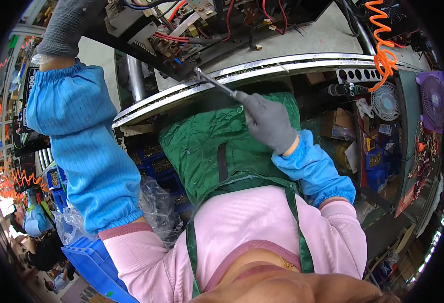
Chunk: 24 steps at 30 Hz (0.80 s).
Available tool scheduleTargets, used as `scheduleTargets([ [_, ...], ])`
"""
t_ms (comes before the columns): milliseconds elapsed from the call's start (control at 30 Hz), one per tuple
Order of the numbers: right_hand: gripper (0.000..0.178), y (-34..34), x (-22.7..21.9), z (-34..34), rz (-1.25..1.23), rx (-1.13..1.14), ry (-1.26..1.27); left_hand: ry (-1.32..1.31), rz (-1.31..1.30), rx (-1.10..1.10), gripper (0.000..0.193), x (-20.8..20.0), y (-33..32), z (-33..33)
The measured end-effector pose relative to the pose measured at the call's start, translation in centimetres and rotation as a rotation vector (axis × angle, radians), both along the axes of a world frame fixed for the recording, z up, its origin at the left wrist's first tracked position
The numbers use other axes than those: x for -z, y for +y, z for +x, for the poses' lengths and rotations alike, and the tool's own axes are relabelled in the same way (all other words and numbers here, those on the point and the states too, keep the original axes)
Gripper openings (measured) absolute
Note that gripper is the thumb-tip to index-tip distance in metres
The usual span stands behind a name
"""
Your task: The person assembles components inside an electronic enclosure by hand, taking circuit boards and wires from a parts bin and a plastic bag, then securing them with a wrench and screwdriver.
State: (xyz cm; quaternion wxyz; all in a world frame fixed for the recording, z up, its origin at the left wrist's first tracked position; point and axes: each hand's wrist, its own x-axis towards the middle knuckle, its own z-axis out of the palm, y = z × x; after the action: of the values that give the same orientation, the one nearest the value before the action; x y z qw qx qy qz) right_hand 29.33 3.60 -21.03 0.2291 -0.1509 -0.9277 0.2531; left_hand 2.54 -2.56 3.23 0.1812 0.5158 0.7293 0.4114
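My gloved right hand point(271, 123) is clamped round the handle of a slim metal tool point(214, 83), which slants up and left over the bench's edge; its far end is by the lower corner of an open electrical unit point(141, 30), though whether they touch I cannot tell; my gloved left hand point(68, 28) is up at the unit's left, its fingers cut off by the picture's edge, so I cannot tell whether they are apart or together; the unit, full of red wires point(176, 38), lies on a pale grey bench top point(313, 38) bordered by a shiny, curving metal rail point(308, 60); to my right an orange coiled hose point(381, 50) runs down to a power driver point(348, 90), near a white fan point(385, 101) and a purple fan point(432, 98); under the bench sits a cardboard box point(339, 125); at my left are clear plastic point(156, 207) and a blue crate point(98, 265), and a person in light blue point(35, 219) is farther off in the room
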Motion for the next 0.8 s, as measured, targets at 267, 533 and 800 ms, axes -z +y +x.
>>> scheduleTargets([
  [267,0.033,2.2,-5.4,-4.2,0.101,-0.032,-0.069,0.000,-0.030,-0.070,0.024,0.0,0.3,-0.6],
  [533,0.010,4.2,-10.2,-8.6,0.265,-0.200,-0.172,0.034,-0.008,-0.014,0.023,0.1,0.3,-0.5],
  [800,0.014,5.1,-15.3,-14.1,0.417,-0.387,-0.620,-0.047,-0.007,0.007,0.022,-0.2,0.9,-0.1],
])
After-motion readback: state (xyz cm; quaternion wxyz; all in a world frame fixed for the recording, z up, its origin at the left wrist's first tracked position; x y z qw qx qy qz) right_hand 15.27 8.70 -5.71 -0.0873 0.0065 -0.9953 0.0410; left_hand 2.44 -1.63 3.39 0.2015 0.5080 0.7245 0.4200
